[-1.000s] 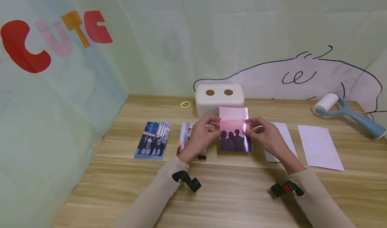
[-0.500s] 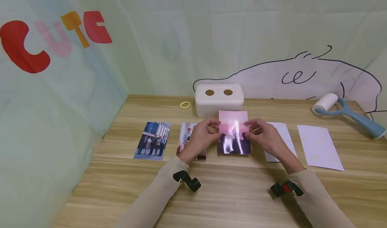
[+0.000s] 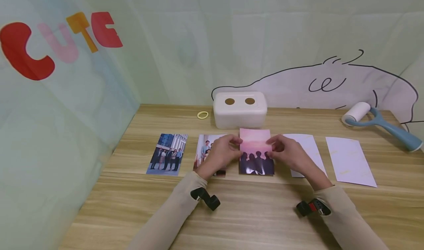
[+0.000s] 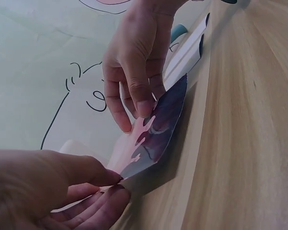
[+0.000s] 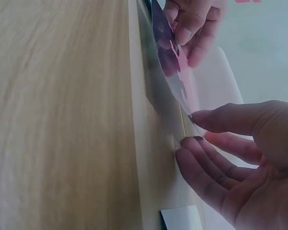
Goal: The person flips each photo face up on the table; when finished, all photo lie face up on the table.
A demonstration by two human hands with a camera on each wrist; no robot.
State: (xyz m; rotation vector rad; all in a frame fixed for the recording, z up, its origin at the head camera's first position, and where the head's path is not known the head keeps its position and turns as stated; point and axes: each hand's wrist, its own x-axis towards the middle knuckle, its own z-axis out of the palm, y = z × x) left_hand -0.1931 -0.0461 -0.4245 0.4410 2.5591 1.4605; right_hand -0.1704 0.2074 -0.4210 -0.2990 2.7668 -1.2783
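Between my two hands is a glossy photo (image 3: pixel 255 147) of dark silhouettes under a pink sky, picture side up. My left hand (image 3: pixel 223 152) pinches its left edge between thumb and fingers. The opposite edge is pinched by my right hand (image 3: pixel 288 152). In the left wrist view the photo (image 4: pixel 158 127) hangs close over the wood, slightly bowed, its shadow beneath. A group photo (image 3: pixel 202 150) lies partly hidden under my left hand and wrist. Beside my right hand lies a white sheet (image 3: pixel 309 150), face down or blank, partly covered by the forearm.
A white box (image 3: pixel 240 113) with two round holes stands behind the photo. Left of it lies a yellow ring (image 3: pixel 202 115). Another group photo (image 3: pixel 168 155) is at the left, another white sheet (image 3: pixel 351 161) at the right. A blue-handled lint roller (image 3: pixel 381 123) lies at the back right.
Both hands have brought the pink-sky photo down and toward me, away from the white box. The glare on its surface has shifted. The other things have stayed in place.
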